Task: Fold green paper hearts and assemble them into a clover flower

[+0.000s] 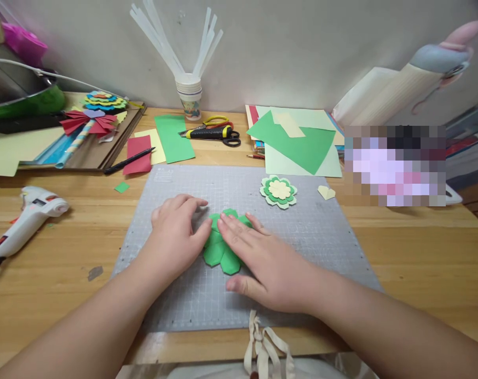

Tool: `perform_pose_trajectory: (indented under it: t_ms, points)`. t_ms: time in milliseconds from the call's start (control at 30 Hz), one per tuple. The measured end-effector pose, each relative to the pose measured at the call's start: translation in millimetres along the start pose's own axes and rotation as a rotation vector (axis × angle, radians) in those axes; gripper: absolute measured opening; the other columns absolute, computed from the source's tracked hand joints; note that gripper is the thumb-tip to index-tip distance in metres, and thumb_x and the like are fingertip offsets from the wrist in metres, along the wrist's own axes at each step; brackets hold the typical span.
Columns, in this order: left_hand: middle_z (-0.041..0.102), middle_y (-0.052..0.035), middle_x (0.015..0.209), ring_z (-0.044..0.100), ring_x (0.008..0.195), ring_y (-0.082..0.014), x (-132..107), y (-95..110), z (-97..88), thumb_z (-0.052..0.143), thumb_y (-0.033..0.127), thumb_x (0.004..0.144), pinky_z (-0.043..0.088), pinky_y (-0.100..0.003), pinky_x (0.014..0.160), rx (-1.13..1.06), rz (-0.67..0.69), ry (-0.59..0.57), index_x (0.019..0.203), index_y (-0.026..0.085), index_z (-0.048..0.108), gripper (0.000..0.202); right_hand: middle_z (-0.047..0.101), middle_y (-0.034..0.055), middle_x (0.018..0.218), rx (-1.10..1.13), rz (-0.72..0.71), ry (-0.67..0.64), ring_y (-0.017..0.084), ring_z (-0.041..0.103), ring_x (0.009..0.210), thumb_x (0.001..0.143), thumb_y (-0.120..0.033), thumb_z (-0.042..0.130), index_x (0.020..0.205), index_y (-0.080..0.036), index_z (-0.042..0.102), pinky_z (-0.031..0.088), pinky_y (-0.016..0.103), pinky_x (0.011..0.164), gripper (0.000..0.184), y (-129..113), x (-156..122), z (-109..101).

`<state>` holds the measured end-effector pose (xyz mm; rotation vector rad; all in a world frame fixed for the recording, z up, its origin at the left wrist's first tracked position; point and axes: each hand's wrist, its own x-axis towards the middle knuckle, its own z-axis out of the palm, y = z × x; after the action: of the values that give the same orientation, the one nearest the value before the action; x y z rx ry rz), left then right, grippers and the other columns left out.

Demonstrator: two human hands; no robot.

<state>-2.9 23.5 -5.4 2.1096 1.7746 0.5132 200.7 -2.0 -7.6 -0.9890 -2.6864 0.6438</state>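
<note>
A green paper flower (219, 247) with rounded petals lies on the grey cutting mat (175, 295). Over its right part my right hand (270, 263) rests flat, fingers stretched out and covering some petals. My left hand (179, 226) is at the flower's left edge, its thumb touching a petal and its fingers bent apart from the thumb, with nothing gripped between them. Farther back on the mat sits a layered paper flower (278, 190) in pale green, green and cream. Near the mat's right edge is a small folded cream paper piece (326, 192).
A white glue gun (29, 221) lies at left. Behind the mat are a black pen (130, 160), scissors (233, 138), a yellow-black cutter (209, 132), green paper (175, 139) and a paper cup stack (190, 97) holding white sticks. More paper sheets (302, 166) lie back right.
</note>
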Motion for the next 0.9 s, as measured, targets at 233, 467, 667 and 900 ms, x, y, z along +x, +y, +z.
perform_pose_trajectory:
  t_ms: [233,467,667,900]
  points:
    - [0.061,-0.0069,0.096,0.053,0.099,-0.0297,3.7,3.1,5.2,0.060,0.031,0.078,0.036,-0.051,0.089,-0.073,-0.004,-0.070,0.086,0.021,0.062,0.013,0.067,0.0141,0.123,0.236,0.377,0.376,0.028,0.059,0.116,0.089,-0.026,0.052,0.135,-0.013,0.052,0.043,0.053,0.101,0.048,28.5,5.4,-6.2]
    - [0.065,-0.0047,0.091,0.057,0.091,-0.0255,6.3,1.8,5.9,0.058,0.029,0.079,0.040,-0.049,0.089,-0.253,-0.031,-0.105,0.092,0.022,0.057,0.015,0.065,0.0100,0.112,0.345,0.366,0.352,0.025,0.058,0.106,0.082,-0.018,0.056,0.133,-0.016,0.052,0.043,0.051,0.099,0.051,30.4,12.7,1.2]
    - [0.059,0.0000,0.086,0.058,0.077,-0.0179,8.3,-1.8,9.3,0.056,0.027,0.079,0.046,-0.034,0.071,-0.464,-0.049,-0.129,0.104,0.022,0.055,0.026,0.058,0.0091,0.114,0.575,0.416,0.393,0.017,0.061,0.088,0.081,-0.018,0.054,0.135,-0.020,0.048,0.052,0.038,0.082,0.054,28.6,13.5,-1.2]
    - [0.054,0.0011,0.084,0.054,0.073,-0.0146,9.2,1.0,5.6,0.058,0.028,0.079,0.045,-0.028,0.062,-0.652,-0.035,-0.193,0.105,0.021,0.054,0.027,0.061,0.0026,0.092,0.664,0.422,0.296,0.016,0.058,0.078,0.079,-0.017,0.058,0.138,-0.023,0.045,0.050,0.031,0.068,0.061,26.0,16.1,-0.5]
